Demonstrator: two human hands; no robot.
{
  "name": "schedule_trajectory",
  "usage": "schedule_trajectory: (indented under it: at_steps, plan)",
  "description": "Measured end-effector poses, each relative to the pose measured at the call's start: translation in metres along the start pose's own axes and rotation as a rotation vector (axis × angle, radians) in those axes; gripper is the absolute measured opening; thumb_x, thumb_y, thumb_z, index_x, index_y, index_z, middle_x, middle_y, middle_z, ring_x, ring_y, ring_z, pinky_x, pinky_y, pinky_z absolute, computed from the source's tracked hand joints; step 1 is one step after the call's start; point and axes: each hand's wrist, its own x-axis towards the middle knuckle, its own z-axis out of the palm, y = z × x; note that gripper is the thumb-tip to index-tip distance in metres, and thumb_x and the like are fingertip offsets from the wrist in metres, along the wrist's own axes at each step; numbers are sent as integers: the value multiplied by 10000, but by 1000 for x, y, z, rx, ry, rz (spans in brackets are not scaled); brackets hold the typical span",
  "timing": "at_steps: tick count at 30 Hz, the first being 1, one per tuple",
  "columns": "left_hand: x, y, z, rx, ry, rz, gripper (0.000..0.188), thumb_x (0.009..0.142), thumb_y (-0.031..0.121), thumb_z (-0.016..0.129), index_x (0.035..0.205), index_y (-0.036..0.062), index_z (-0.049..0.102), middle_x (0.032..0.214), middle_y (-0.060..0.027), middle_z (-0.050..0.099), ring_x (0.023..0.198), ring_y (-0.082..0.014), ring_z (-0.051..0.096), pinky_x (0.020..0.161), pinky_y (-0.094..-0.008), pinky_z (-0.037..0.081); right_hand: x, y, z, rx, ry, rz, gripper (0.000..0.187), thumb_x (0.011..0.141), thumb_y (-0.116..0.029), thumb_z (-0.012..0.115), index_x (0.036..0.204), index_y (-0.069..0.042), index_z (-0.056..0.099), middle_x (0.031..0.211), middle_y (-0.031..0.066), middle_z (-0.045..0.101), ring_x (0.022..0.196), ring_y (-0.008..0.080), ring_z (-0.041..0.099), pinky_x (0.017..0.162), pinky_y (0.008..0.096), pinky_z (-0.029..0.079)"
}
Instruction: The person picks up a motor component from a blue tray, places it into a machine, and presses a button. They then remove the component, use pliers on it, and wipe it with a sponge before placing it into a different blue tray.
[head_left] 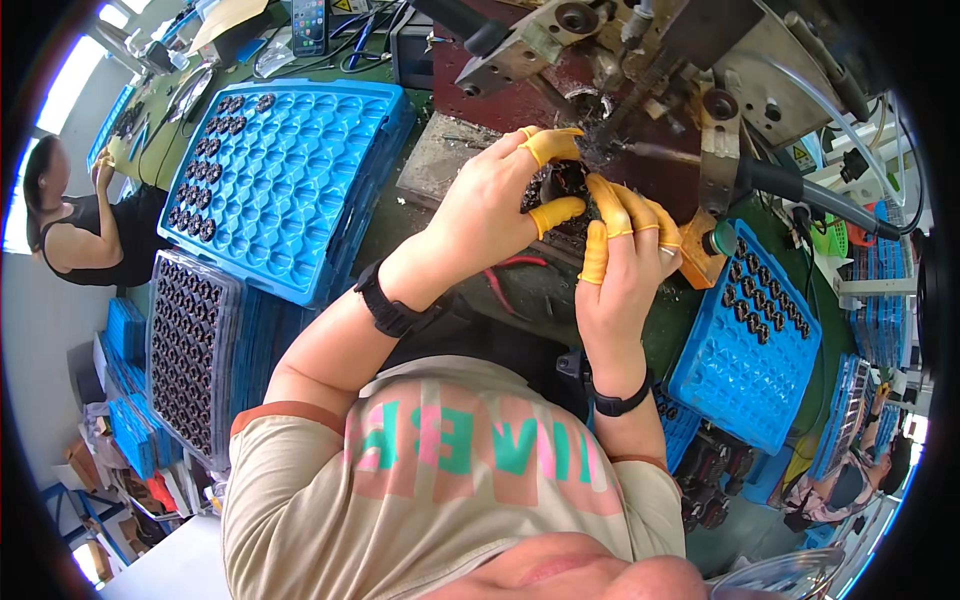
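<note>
Yellow finger cots cover several fingertips on both my hands. My left hand (482, 200) curves its thumb and forefinger around a small dark round part (567, 182), which looks like a motor stator, in front of the machine's tooling. From the other side, my right hand (630, 250) has its bent fingertips against the same part. Fingers cover much of it, so its lower side is hidden. Just beyond my fingertips is the metal machine (600, 75), with clamp blocks and a spindle. Red-handled pliers (505, 285) lie on the bench below my left hand.
A blue moulded tray (300, 180) at left holds black stators in its left columns. Beside it stands a stack of filled trays (190, 350). Another blue tray (745, 380) is at right, near an orange box with a green button (706, 255). A person (95, 220) sits far left.
</note>
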Motion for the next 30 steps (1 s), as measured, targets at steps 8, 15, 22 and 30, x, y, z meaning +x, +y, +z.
schedule_trajectory:
  at_steps: [8, 15, 22, 30]
  plan:
    - [6, 0, -2, -28, 11, 10, 509, 698, 123, 830, 1127, -15, 592, 990, -149, 637, 916, -346, 637, 806, -375, 527, 0, 7, 5, -107, -5, -25, 367, 882, -127, 588, 1244, -150, 644, 1163, 64, 591, 1132, 301, 498, 979, 479, 289]
    - [2, 2, -3, -46, 4, -55, 398, 720, 123, 804, 1077, 38, 651, 1031, -144, 623, 937, -355, 622, 818, -398, 518, 1, 29, -28, 31, 127, 70, 292, 941, -87, 529, 1217, -22, 601, 1153, 147, 614, 1089, 328, 538, 962, 433, 354]
    - [-3, 1, -2, 348, 5, 208, 352, 743, 201, 799, 1075, 129, 709, 1078, -108, 613, 978, -298, 601, 854, -377, 478, -13, 45, -36, -149, 103, 81, 295, 935, -79, 530, 1214, -19, 606, 1237, 140, 591, 1182, 351, 496, 1031, 470, 342]
    - [-3, -1, 0, 238, 19, 175, 391, 719, 207, 797, 1092, 132, 705, 1070, -90, 620, 976, -284, 595, 858, -384, 464, 1, 5, -6, 60, -32, -24, 341, 881, -93, 565, 1215, -104, 634, 1233, 69, 589, 1234, 318, 478, 1064, 499, 245]
